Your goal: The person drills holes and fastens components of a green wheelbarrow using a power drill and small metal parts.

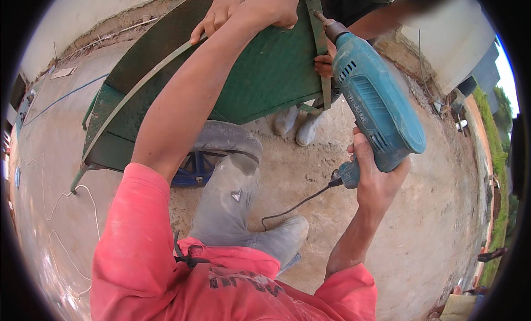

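My right hand [376, 163] is closed round the handle of a teal power drill [373, 94]. The drill points up and to the left, its tip by a green metal strip [318, 39] at the end of a green metal tray [271, 72], which resembles a wheelbarrow's. I cannot tell whether the bit touches the strip. My left hand [274, 5], reaching across the tray, is closed over its upper rim. Another person's hand [218, 14] rests on the rim beside mine. That person's other hand [325, 63] holds the strip below the drill tip.
Under the tray is a wheel with a blue rim [196, 169] and a grey, dusty tyre [229, 138], near my knee. The drill's black cord [301, 202] runs over the concrete floor. The other person's pale boots [304, 134] stand beyond. A white cord [52, 232] lies at left.
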`<state>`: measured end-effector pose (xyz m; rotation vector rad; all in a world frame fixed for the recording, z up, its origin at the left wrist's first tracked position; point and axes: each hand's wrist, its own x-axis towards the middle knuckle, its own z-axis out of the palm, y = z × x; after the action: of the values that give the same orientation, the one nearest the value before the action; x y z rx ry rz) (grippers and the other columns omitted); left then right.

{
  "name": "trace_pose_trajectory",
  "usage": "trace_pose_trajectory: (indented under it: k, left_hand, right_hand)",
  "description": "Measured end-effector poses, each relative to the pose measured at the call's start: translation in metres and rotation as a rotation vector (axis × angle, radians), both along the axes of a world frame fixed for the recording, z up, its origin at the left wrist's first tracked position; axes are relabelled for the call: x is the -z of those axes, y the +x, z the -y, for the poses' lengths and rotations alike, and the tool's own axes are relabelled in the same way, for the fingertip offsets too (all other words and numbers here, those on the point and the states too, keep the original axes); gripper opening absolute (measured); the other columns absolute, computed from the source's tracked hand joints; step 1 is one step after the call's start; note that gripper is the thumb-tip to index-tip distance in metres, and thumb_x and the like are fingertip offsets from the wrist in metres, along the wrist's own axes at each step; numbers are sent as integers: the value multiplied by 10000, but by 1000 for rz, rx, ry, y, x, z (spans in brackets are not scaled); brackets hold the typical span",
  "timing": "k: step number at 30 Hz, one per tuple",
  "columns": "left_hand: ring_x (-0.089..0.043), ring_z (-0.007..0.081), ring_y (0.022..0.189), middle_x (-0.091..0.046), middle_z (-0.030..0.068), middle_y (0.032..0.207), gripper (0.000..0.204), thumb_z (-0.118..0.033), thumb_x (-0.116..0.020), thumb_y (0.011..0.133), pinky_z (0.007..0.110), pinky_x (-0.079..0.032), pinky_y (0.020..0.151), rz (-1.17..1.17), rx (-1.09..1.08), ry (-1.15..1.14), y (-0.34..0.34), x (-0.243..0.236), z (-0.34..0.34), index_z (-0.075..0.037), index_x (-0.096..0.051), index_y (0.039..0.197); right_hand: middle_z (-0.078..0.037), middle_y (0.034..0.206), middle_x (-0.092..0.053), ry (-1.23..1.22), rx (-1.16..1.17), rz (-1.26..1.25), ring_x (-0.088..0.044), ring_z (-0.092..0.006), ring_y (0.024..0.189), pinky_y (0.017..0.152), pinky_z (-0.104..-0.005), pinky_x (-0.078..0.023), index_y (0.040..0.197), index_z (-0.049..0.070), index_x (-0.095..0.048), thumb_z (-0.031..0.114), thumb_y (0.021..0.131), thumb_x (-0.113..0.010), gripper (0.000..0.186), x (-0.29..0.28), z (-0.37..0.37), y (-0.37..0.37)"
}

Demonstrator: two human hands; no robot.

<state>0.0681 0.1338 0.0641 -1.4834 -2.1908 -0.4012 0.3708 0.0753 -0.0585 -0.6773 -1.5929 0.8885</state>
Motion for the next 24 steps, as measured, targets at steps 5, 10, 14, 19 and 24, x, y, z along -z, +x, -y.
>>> trace_pose_trajectory:
  k: [5, 10, 14, 19, 24]
  left_hand:
    - [-739, 388, 966, -747, 249, 973, 353, -246, -779, 692, 462, -602, 878, 57, 62, -39, 2, -2, 12, 18, -771, 925]
    - [-735, 390, 984, -744, 255, 989, 344, -227, -760, 706, 465, -598, 886, 116, 38, 0, 4, 1, 13, 19, -770, 946]
    - [-733, 391, 995, -743, 256, 1006, 313, -181, -732, 720, 465, -594, 895, 158, 13, 10, 5, 0, 12, 22, -769, 956]
    - [-733, 392, 996, -741, 262, 999, 279, -132, -710, 721, 465, -589, 896, 175, 9, 52, 7, 5, 9, 25, -772, 942]
    - [-732, 396, 994, -738, 265, 998, 272, -124, -707, 718, 465, -587, 889, 153, 22, 56, 6, 6, 10, 27, -774, 933]
  right_hand:
    - [-86, 1006, -713, -85, -30, 74, -666, -148, 912, 809, -298, -528, 1168, -43, -655, 61, 853, -820, 371, -4, 3, 4]
    - [-102, 1031, -714, -128, -27, 47, -681, -169, 931, 814, -306, -542, 1203, -41, -635, 65, 837, -836, 431, -2, -4, 10]
    - [-103, 1021, -712, -169, -67, -28, -682, -171, 900, 797, -308, -546, 1183, -33, -640, 60, 835, -838, 411, -3, -5, 11]
    - [-83, 980, -699, -197, -108, 0, -664, -158, 839, 756, -298, -535, 1166, -23, -643, 40, 835, -807, 374, -8, -7, 14]
    - [-78, 962, -695, -201, -137, -10, -657, -154, 826, 751, -288, -524, 1160, -24, -646, 34, 825, -799, 372, -13, -3, 13]
